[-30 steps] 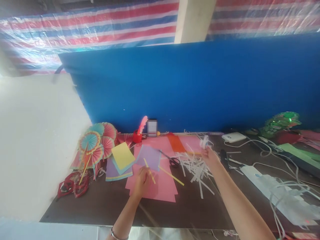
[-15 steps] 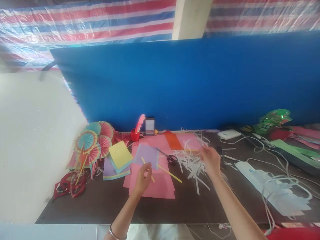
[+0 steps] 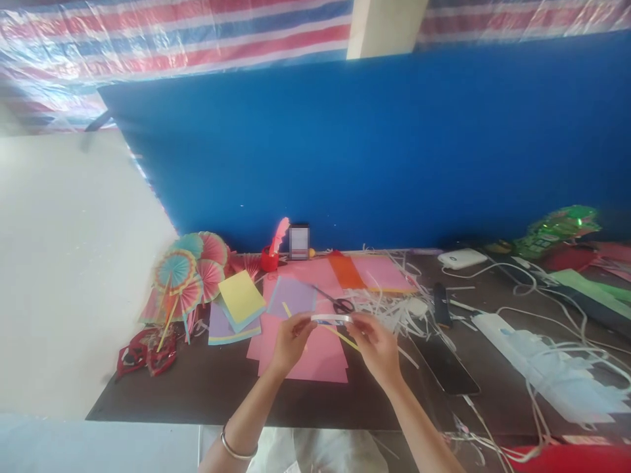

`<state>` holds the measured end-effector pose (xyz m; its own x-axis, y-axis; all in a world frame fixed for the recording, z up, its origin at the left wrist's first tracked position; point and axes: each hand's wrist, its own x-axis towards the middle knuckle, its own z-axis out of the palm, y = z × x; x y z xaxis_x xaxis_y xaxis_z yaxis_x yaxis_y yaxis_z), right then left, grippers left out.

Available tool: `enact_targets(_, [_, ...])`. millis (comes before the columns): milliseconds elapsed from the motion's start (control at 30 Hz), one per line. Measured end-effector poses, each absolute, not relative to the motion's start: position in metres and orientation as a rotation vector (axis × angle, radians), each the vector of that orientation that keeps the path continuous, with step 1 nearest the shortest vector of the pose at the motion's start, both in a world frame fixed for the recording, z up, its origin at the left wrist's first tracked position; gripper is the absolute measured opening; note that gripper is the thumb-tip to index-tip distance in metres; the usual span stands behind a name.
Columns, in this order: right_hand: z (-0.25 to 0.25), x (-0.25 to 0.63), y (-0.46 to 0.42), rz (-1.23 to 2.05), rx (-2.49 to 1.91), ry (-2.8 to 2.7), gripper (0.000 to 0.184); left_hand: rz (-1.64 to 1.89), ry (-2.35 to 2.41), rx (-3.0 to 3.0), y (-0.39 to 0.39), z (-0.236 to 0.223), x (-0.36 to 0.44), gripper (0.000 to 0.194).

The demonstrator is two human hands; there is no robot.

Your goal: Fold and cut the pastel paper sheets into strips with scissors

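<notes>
My left hand (image 3: 294, 338) and my right hand (image 3: 375, 345) pinch a roll of white tape (image 3: 331, 320) between them, above the pink paper sheets (image 3: 315, 361). Its rim faces me, and a bluish inner side shows below. Just beyond lie black-handled scissors (image 3: 344, 306), partly over a purple paper sheet (image 3: 292, 295). Thin yellow strips (image 3: 348, 338) lie under and beside the hands. To the right of the scissors spreads a tangle of white paper strips (image 3: 389, 305). A yellow sheet (image 3: 241, 301) lies to the left on blue and purple paper.
Folded paper fans (image 3: 175, 272) and a red mask-like item (image 3: 148, 351) occupy the table's left end. A phone (image 3: 446, 364), a white power bank (image 3: 462, 258), cables and a power strip (image 3: 507, 341) lie at right. A blue panel (image 3: 345, 151) rises behind.
My right hand has come left from the white strips with the tape roll, and my left hand has moved right to meet it. Both now hold the roll.
</notes>
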<state>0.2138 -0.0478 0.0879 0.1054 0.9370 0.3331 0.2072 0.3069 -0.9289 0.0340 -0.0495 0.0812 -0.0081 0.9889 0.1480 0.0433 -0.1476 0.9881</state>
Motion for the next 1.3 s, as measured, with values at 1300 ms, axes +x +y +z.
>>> enact_targets(1300, [0.094,0.189,-0.082,0.461,-1.032,-1.774,0.010,1.217,1.033,1.703,-0.084,0.087,0.035,0.027])
